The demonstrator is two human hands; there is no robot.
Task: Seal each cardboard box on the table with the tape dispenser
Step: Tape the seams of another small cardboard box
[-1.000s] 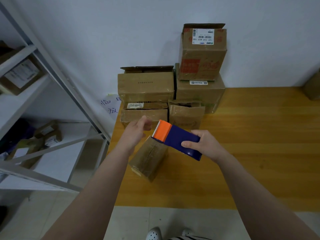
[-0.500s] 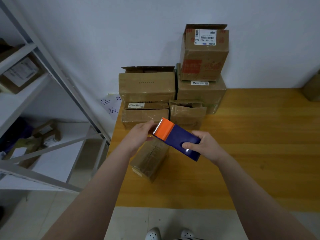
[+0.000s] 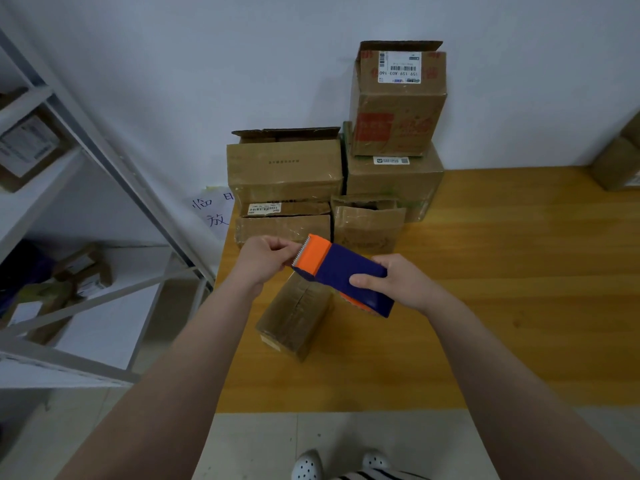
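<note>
One tape dispenser [image 3: 346,268] hovers over one small box [image 3: 294,317] on the tabletop [image 3: 502,323]; the right hand [image 3: 401,282] grips its blue body; the left hand [image 3: 265,259], at 9 o'clock, curls at the toothed orange end, grasp unclear; at least five stacked boxes [image 3: 284,171] stand at 12 o'clock.

The dispenser [image 3: 346,271] covers the far end of the small box [image 3: 294,317] under it. Its orange end hides the left grip's [image 3: 263,259] fingertips, so what they pinch cannot be told. The right grip's [image 3: 401,282] fingers vanish behind the blue body. A box [image 3: 620,161] is cut by the right edge, the shelf [image 3: 34,202] by the left. Print on the label [image 3: 399,67] is too small to read.
</note>
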